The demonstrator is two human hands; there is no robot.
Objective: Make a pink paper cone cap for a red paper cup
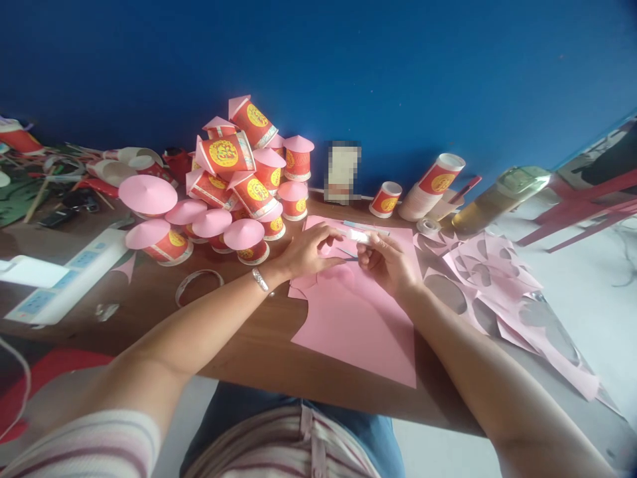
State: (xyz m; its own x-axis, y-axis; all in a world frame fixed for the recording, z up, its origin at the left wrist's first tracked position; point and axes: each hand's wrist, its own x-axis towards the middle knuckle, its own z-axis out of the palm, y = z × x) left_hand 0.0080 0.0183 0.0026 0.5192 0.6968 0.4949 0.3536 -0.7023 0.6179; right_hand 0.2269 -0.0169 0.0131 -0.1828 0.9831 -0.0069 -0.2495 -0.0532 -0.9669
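My right hand grips a small white tube that looks like a glue stick between thumb and fingers. Close to the tube's left end is my left hand, its index finger curved and its thumb apart from it; I see nothing held there. Both hands are over a large sheet of pink paper with a curved cut at its left edge. A thin blue-and-white strip lies behind the tube, and a dark thin object shows between the hands.
Red paper cups with pink cone tops are piled at the back left. A lone cup, stacked cups, a tape roll and a golden bottle stand back right. Pink scraps cover the right; a power strip lies left.
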